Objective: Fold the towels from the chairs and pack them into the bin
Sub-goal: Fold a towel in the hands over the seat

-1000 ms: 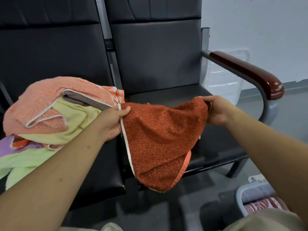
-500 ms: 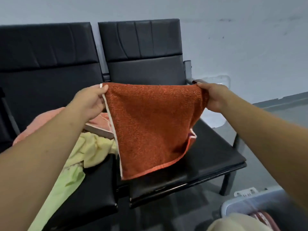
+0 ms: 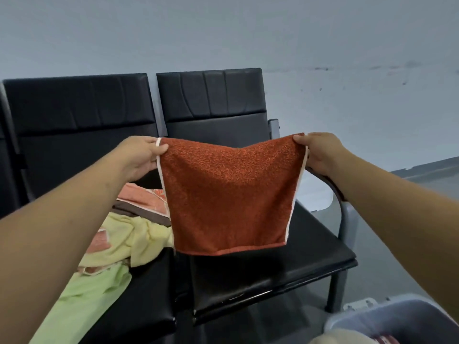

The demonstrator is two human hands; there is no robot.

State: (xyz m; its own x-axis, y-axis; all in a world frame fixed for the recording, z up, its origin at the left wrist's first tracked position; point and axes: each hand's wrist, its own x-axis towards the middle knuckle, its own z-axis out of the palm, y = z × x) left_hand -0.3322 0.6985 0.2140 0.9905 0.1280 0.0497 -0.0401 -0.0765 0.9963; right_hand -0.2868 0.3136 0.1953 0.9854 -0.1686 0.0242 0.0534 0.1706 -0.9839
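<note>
A rust-orange towel (image 3: 228, 194) with pale edging hangs spread out in the air in front of the black chairs. My left hand (image 3: 141, 155) pinches its upper left corner and my right hand (image 3: 320, 151) pinches its upper right corner. Its lower edge hangs just above the right chair's seat (image 3: 310, 254). A heap of towels (image 3: 124, 234), pink, yellow and light green, lies on the left chair's seat. The grey bin (image 3: 397, 319) stands at the bottom right, with a striped towel partly visible inside.
Two black padded chairs (image 3: 211, 100) stand side by side against a pale wall. The right chair has a curved armrest (image 3: 332, 187) behind my right wrist. A cream cloth (image 3: 342, 337) shows at the bottom edge beside the bin.
Both hands have lifted the orange towel from seat height and pulled it out flat between them. The view has tilted upward, showing more wall.
</note>
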